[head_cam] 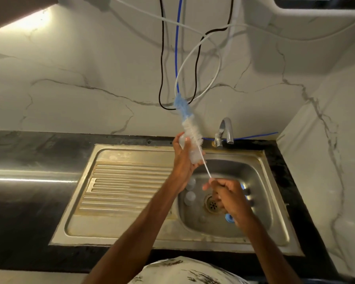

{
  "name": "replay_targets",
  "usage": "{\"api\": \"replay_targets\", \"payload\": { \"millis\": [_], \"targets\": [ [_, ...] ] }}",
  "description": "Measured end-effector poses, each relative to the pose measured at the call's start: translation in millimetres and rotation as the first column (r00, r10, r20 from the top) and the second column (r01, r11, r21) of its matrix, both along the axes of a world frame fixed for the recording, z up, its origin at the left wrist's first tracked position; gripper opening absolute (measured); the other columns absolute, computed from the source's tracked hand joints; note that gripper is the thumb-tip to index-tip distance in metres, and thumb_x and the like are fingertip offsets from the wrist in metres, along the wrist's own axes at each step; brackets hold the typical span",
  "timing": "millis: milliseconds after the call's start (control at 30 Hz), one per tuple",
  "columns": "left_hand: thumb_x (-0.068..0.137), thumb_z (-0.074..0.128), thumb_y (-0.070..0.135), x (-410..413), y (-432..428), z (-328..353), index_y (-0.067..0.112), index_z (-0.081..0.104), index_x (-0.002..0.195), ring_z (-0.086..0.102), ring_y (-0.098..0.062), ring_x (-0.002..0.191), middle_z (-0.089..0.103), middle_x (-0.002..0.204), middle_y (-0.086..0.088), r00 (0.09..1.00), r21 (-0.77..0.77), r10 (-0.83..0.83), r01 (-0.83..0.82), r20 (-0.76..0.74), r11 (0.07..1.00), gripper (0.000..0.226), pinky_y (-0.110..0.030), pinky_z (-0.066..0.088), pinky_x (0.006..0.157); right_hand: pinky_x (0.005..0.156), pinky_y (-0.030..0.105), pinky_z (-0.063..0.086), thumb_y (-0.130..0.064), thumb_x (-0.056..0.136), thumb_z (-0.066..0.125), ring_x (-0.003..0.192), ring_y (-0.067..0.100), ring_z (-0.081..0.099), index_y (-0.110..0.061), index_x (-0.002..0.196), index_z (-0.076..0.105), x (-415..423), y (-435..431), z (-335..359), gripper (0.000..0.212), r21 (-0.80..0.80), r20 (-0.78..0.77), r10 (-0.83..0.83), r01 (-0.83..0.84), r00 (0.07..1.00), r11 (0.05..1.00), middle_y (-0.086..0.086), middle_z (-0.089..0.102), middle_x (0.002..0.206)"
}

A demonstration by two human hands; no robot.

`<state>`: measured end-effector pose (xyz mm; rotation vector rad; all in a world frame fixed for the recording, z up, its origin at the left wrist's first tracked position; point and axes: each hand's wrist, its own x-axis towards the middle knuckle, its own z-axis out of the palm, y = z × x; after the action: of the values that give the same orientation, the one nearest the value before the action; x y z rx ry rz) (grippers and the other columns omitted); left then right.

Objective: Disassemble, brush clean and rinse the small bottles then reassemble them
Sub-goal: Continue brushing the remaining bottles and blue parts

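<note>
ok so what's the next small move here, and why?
Probably draw the brush back with the right hand until its blue tip meets the opening of the bottle that the left hand holds, then push in. The bristles lie outside, alongside the bottle, so nothing inside is being scrubbed.

**SINK STATION: ITEM COUNT**

Hands: 2, left hand [182, 162] and right hand [229, 194].
Bottle brush [191, 130]: 1, centre of frame.
Small bottles: 3, being 1 held bottle [194, 156] at centre and 2 loose bottles [191, 183] [190, 197] in the basin.
Blue parts [229, 218]: at least 2, lower right of centre, partly hidden.
Tap [226, 130]: 1.
Sink [121, 228]: 1.
Drain [212, 203]: 1.
Black cable [162, 58]: 1, upper centre.
Blue tube [178, 48]: 2 lengths in view.
</note>
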<state>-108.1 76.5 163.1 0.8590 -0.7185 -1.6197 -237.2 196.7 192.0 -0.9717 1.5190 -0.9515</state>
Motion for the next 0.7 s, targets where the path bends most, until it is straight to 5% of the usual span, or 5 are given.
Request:
{"api": "replay_targets", "payload": {
  "millis": [433,700],
  "targets": [
    [0.102,0.052,0.043,-2,5,2,0.021,0.036,0.143,0.064,-0.027,0.094,0.054,0.13,-0.022,0.995,0.003,-0.063,0.063,-0.077,0.998,0.049,-0.035,0.059,0.064,0.036,0.018,0.02,-0.028,0.104,0.055,0.039,0.007,0.025,-0.006,0.087,0.075,-8,9,-3,0.034,0.003,0.03,-0.02,0.02,0.999,1.0,-0.001,0.034,0.051],
    [0.091,0.065,0.052,14,-8,9,0.016,0.036,0.143,0.061,-0.044,0.114,0.054,0.139,-0.029,0.988,0.116,0.076,-0.061,-0.132,0.991,0.069,-0.049,0.061,0.069,0.04,0.015,0.021,-0.031,0.104,0.052,0.038,0.004,0.026,-0.01,0.08,0.074,-8,37,-27,0.039,0.065,0.036,0.031,-0.033,0.999,0.997,-0.002,0.031,0.051]
  ]
}}
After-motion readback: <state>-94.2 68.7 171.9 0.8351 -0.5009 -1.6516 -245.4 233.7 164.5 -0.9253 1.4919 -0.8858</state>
